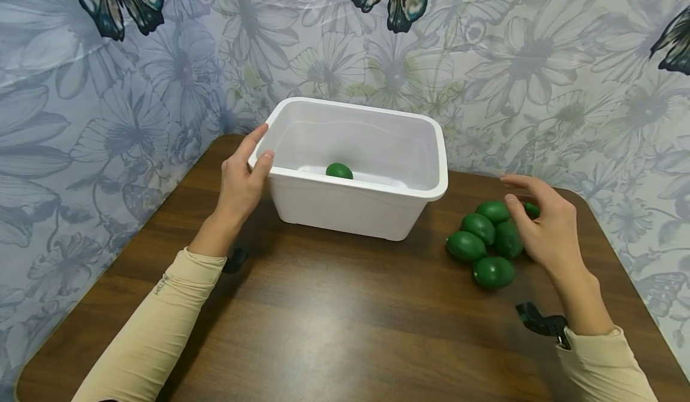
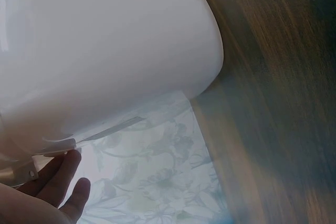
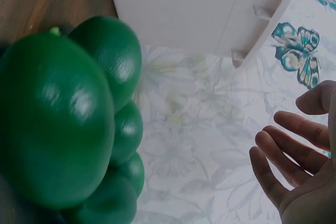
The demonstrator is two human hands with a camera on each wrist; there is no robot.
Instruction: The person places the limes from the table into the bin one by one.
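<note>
The person wears a long-sleeved pale cream top. The left sleeve [image 1: 153,324] is close-fitting, with fine creases along the forearm, a smooth band at its far end and small dark lettering beside it, too small to read. The right sleeve [image 1: 606,363] is of matching cloth, wrinkled near the cuff. A partly hidden black piece [image 1: 235,261] sits at the left wrist; the right carries a curved black mount [image 1: 541,323]. Left hand [image 1: 241,186] and right hand [image 1: 552,228] are bare, with slender fingers.
</note>
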